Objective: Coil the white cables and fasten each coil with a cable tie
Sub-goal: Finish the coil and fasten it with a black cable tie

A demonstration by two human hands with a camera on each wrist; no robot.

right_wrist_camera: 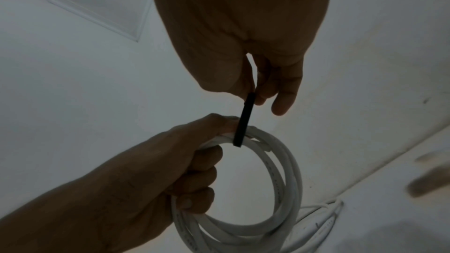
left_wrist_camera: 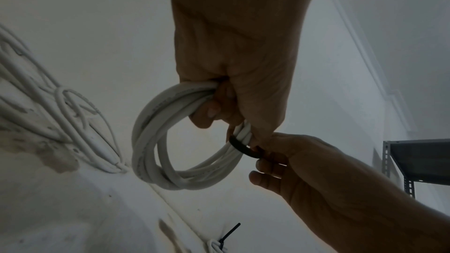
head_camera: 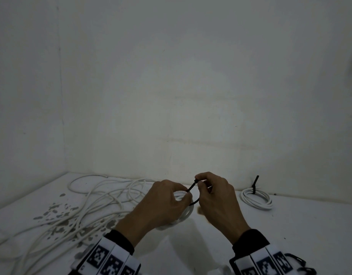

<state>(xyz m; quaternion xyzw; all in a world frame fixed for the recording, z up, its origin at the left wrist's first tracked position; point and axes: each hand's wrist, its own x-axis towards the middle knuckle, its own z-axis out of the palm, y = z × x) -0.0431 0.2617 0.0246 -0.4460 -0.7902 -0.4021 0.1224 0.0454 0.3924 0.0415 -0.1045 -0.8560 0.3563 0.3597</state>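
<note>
1. My left hand (head_camera: 167, 203) curls its grip round the white coil (left_wrist_camera: 155, 141), keeping the loops bunched.
2. My right hand (head_camera: 214, 197) pinches the black cable tie (right_wrist_camera: 243, 122), looped beside that grip for fastening.

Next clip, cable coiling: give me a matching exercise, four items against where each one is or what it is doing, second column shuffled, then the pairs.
Column 1
1. left hand
2. right hand
3. tied coil
4. loose cables

Column 2
A. lies by the wall on the right, a black tie sticking up from it
B. pinches the black tie
C. sprawl uncoiled on the left
D. grips the held coil

Pairs: 1-D, 2-B, 3-A, 4-C
</note>
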